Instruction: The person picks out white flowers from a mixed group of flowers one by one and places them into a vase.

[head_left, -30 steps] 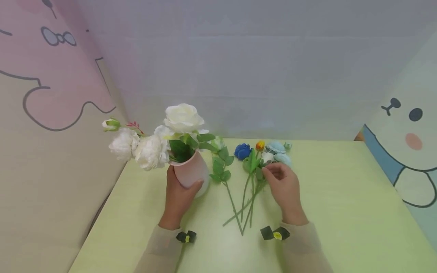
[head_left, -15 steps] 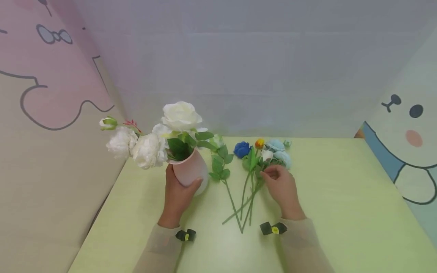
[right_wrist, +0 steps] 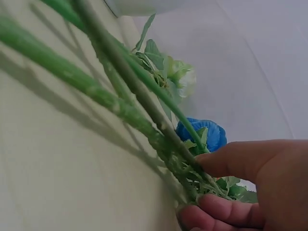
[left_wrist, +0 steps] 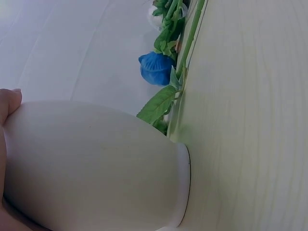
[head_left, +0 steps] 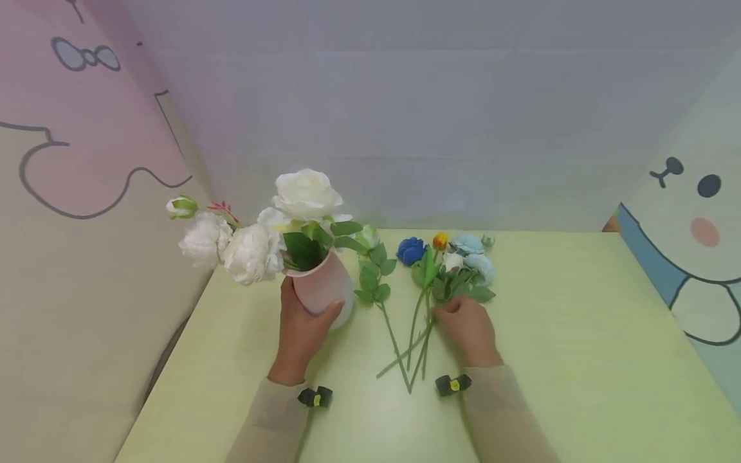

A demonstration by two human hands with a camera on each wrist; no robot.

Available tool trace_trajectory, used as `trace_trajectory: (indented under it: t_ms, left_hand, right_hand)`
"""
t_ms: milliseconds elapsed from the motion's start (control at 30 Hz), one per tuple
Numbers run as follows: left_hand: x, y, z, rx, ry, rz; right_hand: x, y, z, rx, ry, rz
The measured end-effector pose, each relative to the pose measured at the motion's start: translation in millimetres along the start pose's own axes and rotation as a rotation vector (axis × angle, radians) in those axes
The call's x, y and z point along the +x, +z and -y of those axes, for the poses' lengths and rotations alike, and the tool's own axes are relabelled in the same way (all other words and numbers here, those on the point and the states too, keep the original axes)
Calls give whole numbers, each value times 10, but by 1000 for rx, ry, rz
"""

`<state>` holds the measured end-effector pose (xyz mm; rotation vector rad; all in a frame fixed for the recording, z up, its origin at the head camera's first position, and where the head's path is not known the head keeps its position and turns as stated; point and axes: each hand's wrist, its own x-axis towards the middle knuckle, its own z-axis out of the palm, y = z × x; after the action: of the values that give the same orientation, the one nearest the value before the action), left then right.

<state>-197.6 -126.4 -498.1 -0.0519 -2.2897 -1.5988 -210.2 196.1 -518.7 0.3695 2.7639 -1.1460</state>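
My left hand (head_left: pixel 303 334) grips a pale pink-and-white vase (head_left: pixel 324 289) round its side, thumb across the front. The vase leans a little left and holds a large white rose (head_left: pixel 307 194), white peony-like blooms (head_left: pixel 251 254) and leaves. In the left wrist view its base sits at the tabletop. My right hand (head_left: pixel 467 326) pinches a flower stem (right_wrist: pixel 144 98) between thumb and fingers, just below the leaves. That stem lies among several crossing ones; which bloom it belongs to is unclear. Near it are light blue flowers (head_left: pixel 479 267), a blue rose (head_left: pixel 411 251) and an orange tulip (head_left: pixel 440 241).
A leafy stem with a pale green-white flower (head_left: pixel 367 236) lies between the vase and the bunch. The pale yellow-green table (head_left: pixel 590 334) meets a grey-lilac backdrop (head_left: pixel 405 116). Cartoon-printed panels stand at left and right.
My right hand has moved down and slightly left, from beside the leaves to the stems, its thumb and fingers closing there. The left hand keeps its hold on the vase.
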Motion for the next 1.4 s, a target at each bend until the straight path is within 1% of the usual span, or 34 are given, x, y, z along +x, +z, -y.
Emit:
trace_trajectory:
  t_ms: [167, 400, 533, 767, 900, 1133, 1400]
  left_hand:
    - [0, 0, -20, 11, 0, -8]
    - [6, 7, -1, 1, -2, -1]
    - [3, 6, 3, -4, -14, 2]
    - [-2, 3, -18, -7, 4, -1]
    - [-9, 0, -15, 4, 4, -6]
    - [-11, -4, -11, 14, -5, -6]
    - [-5, 3, -19, 5, -11, -2]
  right_hand:
    - [-1, 16, 30, -2, 17, -4]
    - [3, 13, 12, 24, -21, -9]
    - [-3, -1, 25, 31, -26, -11]
    - [-29, -56, 74, 76, -1, 26]
    - [-25, -86, 80, 160, -11, 86]
    - [-13, -107, 93, 423, 2, 214]
    - [-14, -71, 99, 615, -14, 280]
